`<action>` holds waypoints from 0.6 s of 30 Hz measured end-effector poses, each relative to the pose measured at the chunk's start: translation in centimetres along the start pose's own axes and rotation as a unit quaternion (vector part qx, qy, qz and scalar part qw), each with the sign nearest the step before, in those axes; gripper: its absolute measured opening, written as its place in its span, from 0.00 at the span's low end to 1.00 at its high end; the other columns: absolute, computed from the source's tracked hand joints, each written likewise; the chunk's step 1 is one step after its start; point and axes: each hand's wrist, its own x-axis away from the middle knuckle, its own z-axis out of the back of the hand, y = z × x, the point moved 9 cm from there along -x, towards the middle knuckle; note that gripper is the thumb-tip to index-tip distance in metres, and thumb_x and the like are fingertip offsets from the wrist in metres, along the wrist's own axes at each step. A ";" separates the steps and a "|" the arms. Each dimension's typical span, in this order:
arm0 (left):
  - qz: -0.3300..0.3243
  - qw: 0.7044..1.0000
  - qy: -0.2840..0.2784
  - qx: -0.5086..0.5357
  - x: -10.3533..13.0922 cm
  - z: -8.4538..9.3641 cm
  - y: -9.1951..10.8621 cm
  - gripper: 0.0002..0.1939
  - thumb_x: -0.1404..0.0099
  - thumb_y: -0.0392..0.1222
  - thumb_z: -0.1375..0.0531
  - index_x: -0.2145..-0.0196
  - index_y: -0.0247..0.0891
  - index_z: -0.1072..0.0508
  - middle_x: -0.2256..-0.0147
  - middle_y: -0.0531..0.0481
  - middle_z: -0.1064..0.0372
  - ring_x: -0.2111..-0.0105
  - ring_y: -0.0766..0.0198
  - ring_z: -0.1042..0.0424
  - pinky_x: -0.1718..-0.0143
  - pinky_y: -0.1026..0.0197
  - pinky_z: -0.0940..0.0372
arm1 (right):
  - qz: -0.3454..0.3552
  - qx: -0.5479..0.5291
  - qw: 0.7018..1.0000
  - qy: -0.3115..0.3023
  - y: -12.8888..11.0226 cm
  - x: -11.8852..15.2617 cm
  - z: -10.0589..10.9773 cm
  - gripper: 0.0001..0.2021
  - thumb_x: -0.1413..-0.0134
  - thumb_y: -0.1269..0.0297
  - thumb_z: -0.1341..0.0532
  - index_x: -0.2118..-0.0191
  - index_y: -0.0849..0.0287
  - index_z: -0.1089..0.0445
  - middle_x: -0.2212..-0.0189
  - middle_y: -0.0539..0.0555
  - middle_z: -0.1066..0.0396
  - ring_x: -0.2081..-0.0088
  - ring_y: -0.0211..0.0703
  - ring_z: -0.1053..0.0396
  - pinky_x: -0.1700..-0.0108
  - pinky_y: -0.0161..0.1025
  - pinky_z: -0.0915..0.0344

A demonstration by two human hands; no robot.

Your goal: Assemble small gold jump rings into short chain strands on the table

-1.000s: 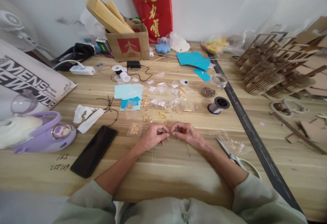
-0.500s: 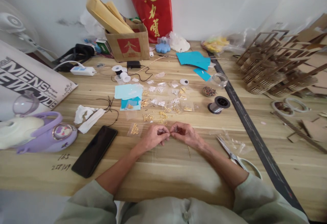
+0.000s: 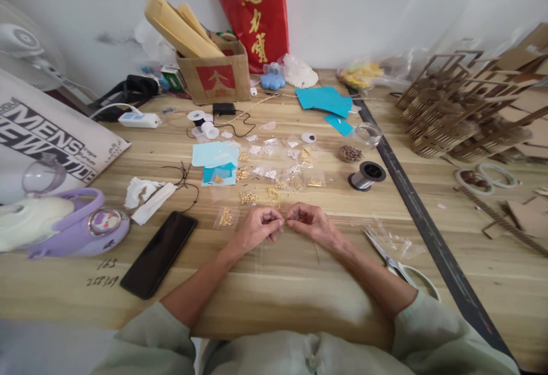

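My left hand (image 3: pixel 262 229) is closed in a pinch, and a thin, pale thread (image 3: pixel 261 254) hangs faintly below it. Facing it, my right hand (image 3: pixel 311 222) pinches too, its fingertips nearly meeting the left ones. From under the right hand dangles a short strand of tiny gold beads (image 3: pixel 317 253). What lies right between the fingertips is too small to make out. Loose gold beads (image 3: pixel 274 194) are just beyond the hands, and a small clear bag of gold beads (image 3: pixel 225 217) lies left of my left hand.
Scissors (image 3: pixel 389 261) lie by my right forearm, a wire spool (image 3: pixel 367 176) beyond them. A phone (image 3: pixel 159 254) lies by my left forearm, near a purple bottle (image 3: pixel 85 224). Small bead bags (image 3: pixel 314 181) and blue cards (image 3: pixel 216 153) lie ahead; wooden frames (image 3: pixel 466 107) stand right.
Both hands stay almost in place, still pinching close together. The fingertips have drawn very slightly apart.
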 end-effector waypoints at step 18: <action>0.008 1.000 -0.002 0.005 0.2 -0.3 0.2 0.10 0.43 0.43 0.38 0.71 0.31 0.29 0.76 0.50 0.29 0.83 0.71 0.33 0.81 0.68 0.37 | 0.010 0.074 0.997 -0.005 -0.1 0.3 -0.4 0.12 0.45 0.56 0.41 0.68 0.62 0.33 0.75 0.50 0.34 0.76 0.33 0.42 0.74 0.32 0.45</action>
